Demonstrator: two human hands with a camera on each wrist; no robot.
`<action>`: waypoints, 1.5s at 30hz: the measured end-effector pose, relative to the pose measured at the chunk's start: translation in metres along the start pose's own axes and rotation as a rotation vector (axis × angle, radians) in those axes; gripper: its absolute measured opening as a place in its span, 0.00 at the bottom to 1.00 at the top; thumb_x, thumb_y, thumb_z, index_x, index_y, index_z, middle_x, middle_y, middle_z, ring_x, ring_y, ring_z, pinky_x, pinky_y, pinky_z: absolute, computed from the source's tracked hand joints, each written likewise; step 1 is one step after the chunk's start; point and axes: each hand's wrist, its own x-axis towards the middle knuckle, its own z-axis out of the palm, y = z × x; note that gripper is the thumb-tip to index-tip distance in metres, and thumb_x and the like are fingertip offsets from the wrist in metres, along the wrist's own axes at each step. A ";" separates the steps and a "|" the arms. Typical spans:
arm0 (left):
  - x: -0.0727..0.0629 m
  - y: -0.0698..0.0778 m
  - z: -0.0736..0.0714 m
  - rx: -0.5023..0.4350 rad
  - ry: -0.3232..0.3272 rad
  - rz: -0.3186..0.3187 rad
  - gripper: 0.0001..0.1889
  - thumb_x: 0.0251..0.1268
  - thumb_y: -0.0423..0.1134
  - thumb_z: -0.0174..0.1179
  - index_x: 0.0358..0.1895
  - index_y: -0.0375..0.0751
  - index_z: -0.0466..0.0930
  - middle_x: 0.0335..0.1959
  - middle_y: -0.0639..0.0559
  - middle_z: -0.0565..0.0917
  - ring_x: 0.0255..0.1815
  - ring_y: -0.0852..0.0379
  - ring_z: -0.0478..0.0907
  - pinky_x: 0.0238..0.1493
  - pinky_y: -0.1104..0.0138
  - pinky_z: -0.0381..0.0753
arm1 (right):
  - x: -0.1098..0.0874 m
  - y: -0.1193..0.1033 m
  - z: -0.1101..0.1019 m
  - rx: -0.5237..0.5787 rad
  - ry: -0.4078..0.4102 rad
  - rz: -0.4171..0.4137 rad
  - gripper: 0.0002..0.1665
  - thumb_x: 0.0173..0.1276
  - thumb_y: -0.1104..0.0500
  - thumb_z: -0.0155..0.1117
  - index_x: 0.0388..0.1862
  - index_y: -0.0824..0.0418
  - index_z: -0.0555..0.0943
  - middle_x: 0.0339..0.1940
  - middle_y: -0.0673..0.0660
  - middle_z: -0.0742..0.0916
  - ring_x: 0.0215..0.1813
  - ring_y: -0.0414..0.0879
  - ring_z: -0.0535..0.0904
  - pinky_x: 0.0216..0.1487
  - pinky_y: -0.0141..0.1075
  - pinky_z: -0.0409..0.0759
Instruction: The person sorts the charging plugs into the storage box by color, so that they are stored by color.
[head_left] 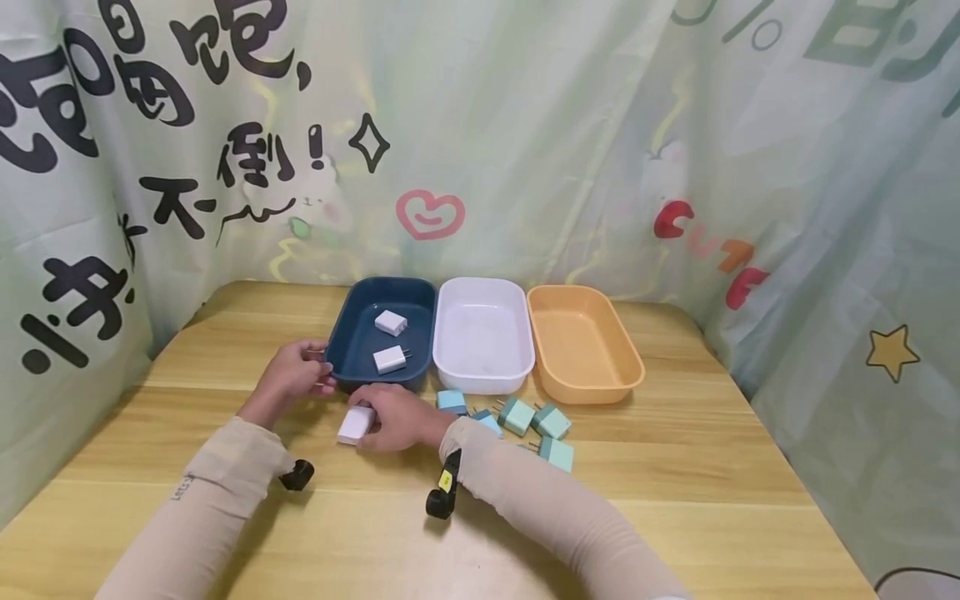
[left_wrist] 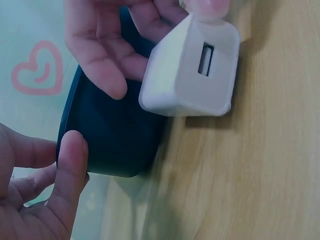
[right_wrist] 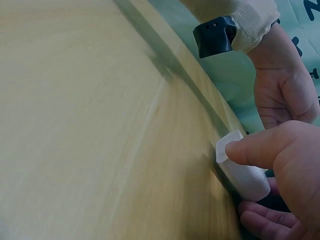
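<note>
My right hand point(head_left: 401, 417) holds a white USB charger point(head_left: 356, 423) just in front of the dark blue bin point(head_left: 339, 354). In the left wrist view the USB port shows on the end of this charger point(left_wrist: 212, 82). The right wrist view has the thumb point(right_wrist: 252, 148) pressed on one end of it. At the bin's left front corner, my left hand point(head_left: 296, 371) grips the bin wall between thumb and fingers. Inside that bin lie two more white chargers, one toward the back point(head_left: 391, 322) and one nearer the front point(head_left: 390, 359).
A white bin point(head_left: 483, 379) and an orange bin point(head_left: 592, 387) stand right of the blue one. Several blue and green chargers point(head_left: 551, 422) lie before them, some partly behind my right sleeve point(head_left: 540, 508). A printed curtain point(head_left: 525, 167) hangs behind the wooden table point(head_left: 712, 500).
</note>
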 end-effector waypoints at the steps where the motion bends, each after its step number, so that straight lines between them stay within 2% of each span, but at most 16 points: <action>1: 0.000 0.000 0.000 -0.003 -0.002 0.001 0.28 0.69 0.25 0.45 0.73 0.28 0.55 0.60 0.28 0.68 0.35 0.50 0.80 0.37 0.63 0.85 | 0.000 0.001 0.000 -0.002 0.002 -0.001 0.32 0.56 0.52 0.73 0.58 0.60 0.74 0.47 0.50 0.82 0.45 0.36 0.74 0.45 0.21 0.69; 5: 0.001 -0.001 -0.001 -0.011 -0.006 0.008 0.28 0.70 0.25 0.46 0.73 0.29 0.55 0.58 0.29 0.68 0.35 0.50 0.80 0.37 0.62 0.85 | -0.002 0.002 -0.001 -0.010 0.015 -0.004 0.32 0.56 0.51 0.74 0.57 0.59 0.75 0.45 0.48 0.83 0.43 0.34 0.74 0.44 0.20 0.69; 13: -0.001 -0.005 0.000 0.000 -0.009 -0.017 0.28 0.70 0.25 0.47 0.73 0.30 0.55 0.60 0.29 0.68 0.37 0.48 0.80 0.39 0.61 0.85 | -0.006 0.001 -0.002 0.054 -0.018 -0.036 0.30 0.57 0.53 0.74 0.57 0.61 0.76 0.45 0.48 0.83 0.39 0.32 0.75 0.40 0.18 0.72; 24: 0.000 0.001 0.001 -0.003 0.002 -0.015 0.28 0.70 0.25 0.46 0.73 0.30 0.55 0.58 0.30 0.68 0.36 0.49 0.79 0.37 0.63 0.85 | -0.007 0.003 -0.012 0.145 0.019 -0.092 0.31 0.57 0.56 0.74 0.57 0.63 0.75 0.48 0.52 0.81 0.41 0.38 0.79 0.43 0.21 0.76; 33: -0.002 0.001 0.000 -0.040 -0.023 0.009 0.29 0.70 0.24 0.47 0.73 0.28 0.53 0.63 0.27 0.65 0.34 0.52 0.79 0.37 0.64 0.85 | -0.006 -0.002 -0.025 0.164 0.030 -0.058 0.31 0.57 0.55 0.75 0.57 0.62 0.76 0.47 0.51 0.81 0.43 0.43 0.81 0.45 0.26 0.78; 45: -0.001 -0.002 -0.001 -0.029 -0.019 0.020 0.29 0.70 0.25 0.48 0.73 0.28 0.54 0.64 0.27 0.65 0.35 0.52 0.79 0.38 0.63 0.85 | -0.002 -0.004 -0.036 0.182 0.060 -0.080 0.30 0.56 0.56 0.75 0.57 0.62 0.76 0.49 0.52 0.81 0.43 0.44 0.82 0.46 0.27 0.79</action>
